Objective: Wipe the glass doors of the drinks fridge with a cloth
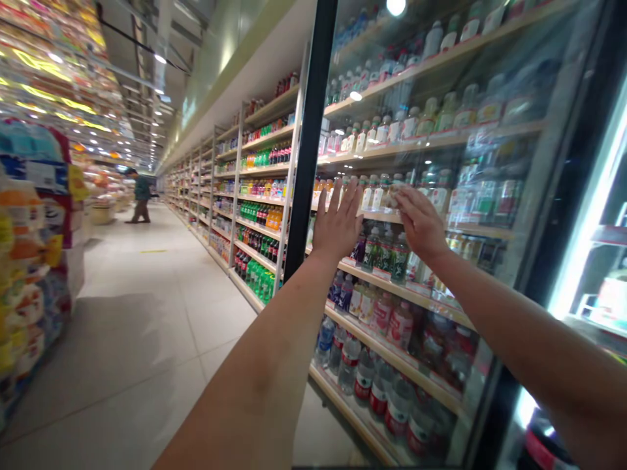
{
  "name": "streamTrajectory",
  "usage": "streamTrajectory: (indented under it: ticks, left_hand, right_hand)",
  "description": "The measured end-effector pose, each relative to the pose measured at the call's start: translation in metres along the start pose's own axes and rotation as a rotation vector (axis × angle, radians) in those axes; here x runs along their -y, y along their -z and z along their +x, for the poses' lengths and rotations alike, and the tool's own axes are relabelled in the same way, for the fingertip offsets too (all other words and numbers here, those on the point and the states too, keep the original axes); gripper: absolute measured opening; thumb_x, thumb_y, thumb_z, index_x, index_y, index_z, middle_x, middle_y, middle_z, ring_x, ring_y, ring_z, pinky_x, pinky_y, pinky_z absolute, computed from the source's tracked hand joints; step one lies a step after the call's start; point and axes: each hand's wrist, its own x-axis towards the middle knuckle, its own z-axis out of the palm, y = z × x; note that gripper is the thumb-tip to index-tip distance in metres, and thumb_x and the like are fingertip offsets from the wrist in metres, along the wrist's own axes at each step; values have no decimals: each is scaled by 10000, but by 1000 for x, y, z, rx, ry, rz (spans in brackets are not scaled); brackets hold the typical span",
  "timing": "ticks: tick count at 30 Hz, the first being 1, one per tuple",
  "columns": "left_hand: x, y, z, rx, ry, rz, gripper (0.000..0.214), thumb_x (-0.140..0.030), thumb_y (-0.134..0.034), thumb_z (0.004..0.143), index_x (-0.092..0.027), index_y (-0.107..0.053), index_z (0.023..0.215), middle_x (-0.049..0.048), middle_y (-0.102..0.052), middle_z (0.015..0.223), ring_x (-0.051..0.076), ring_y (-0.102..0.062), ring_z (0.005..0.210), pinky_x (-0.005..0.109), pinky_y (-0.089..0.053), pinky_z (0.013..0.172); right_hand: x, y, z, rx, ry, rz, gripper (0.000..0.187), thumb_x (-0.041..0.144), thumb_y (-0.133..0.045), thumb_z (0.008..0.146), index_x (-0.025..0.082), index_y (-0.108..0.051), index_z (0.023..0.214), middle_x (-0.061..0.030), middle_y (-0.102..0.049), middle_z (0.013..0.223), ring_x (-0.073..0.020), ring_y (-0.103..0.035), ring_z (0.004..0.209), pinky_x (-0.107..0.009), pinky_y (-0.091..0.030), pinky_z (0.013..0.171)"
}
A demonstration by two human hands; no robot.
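A tall glass cooler door with a dark frame (308, 143) stands in front of me, with shelves of bottles showing through or in the glass. My left hand (337, 219) is spread against the glass near the frame, fingers stretched upward and holding nothing. To its right, my right hand (422, 220) is closed at the glass, its fingers bunched together. Something small and pale shows at those fingertips, too blurred to name. Behind the hands are rows of drink bottles (399, 323), with large clear red-labelled bottles (379, 395) lowest.
Open shelves of drinks (262, 212) run along the wall into the distance. A pale tiled floor (161, 313) stretches down the aisle, where a person (141, 194) stands far off. Stacked packaged goods (34, 248) line the left side. A lit cooler section (607, 287) is at far right.
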Motion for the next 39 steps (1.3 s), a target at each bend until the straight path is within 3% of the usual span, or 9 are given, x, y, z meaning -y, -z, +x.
streamTrajectory:
  ticks: [7,11,14,19,23,26,31,36,39]
  left_hand:
    - [2,-2,2,24,11,-12,642,-326,-396,1029,-152,-219,1621,58,-172,1702,296,-31,1582,556,-34,1296]
    - [0,-1,3,42,27,-18,649,-320,-403,1023,-168,-211,1624,57,-177,1701,289,-39,1582,551,-39,1296]
    - [1,-1,3,34,27,-8,641,-327,-404,1024,-171,-222,1619,59,-190,1698,282,-49,1581,534,-39,1299]
    - [2,-5,4,24,24,-8,644,-318,-412,1017,-185,-225,1618,53,-198,1697,269,-33,1582,534,-15,1297]
    - [2,-6,4,30,24,-17,665,-319,-418,1011,-191,-198,1625,54,-187,1699,264,-9,1582,545,1,1294]
    - [2,-5,4,33,31,-29,671,-316,-415,1008,-202,-185,1628,51,-184,1699,255,-7,1582,535,9,1295]
    - [0,-2,4,34,33,-19,644,-316,-408,1013,-183,-231,1617,51,-197,1695,270,-35,1581,530,0,1297]
    - [0,-1,4,35,30,-6,625,-323,-380,1025,-150,-249,1611,68,-210,1692,281,-52,1580,529,-16,1299]
    - [0,0,4,35,35,-17,630,-317,-386,1020,-166,-243,1615,63,-204,1694,274,-45,1581,533,-20,1299]
  right_hand:
    - [-15,-4,14,-113,-114,-79,486,202,-411,995,285,-552,1453,-55,-563,1479,-289,-439,1451,-587,-364,1225]
    - [6,-11,-4,-3,-6,-52,482,246,-407,1015,292,-512,1483,-35,-536,1503,-271,-418,1469,-549,-372,1239]
    - [-3,-7,3,80,46,-24,463,202,-398,1013,299,-562,1435,-15,-563,1478,-258,-423,1466,-533,-363,1250]
    - [-21,-5,19,-60,-87,-11,499,163,-369,1007,298,-552,1452,-21,-510,1529,-273,-387,1484,-571,-325,1258]
    - [-17,-7,3,1,32,15,471,187,-366,1020,301,-589,1419,-15,-566,1474,-248,-434,1459,-521,-357,1257]
    - [-25,2,-4,72,117,18,446,196,-376,1018,293,-633,1370,-12,-613,1422,-244,-469,1435,-507,-394,1237]
    - [-33,16,-15,-34,-34,-22,448,202,-407,1006,295,-603,1398,-20,-581,1460,-250,-455,1445,-534,-388,1234]
    - [-39,29,-31,96,8,-33,412,230,-444,995,307,-639,1349,-22,-618,1421,-244,-480,1428,-554,-412,1217]
    - [-51,36,-35,45,-36,-41,409,233,-420,1004,290,-652,1336,-30,-617,1422,-245,-500,1411,-541,-414,1217]
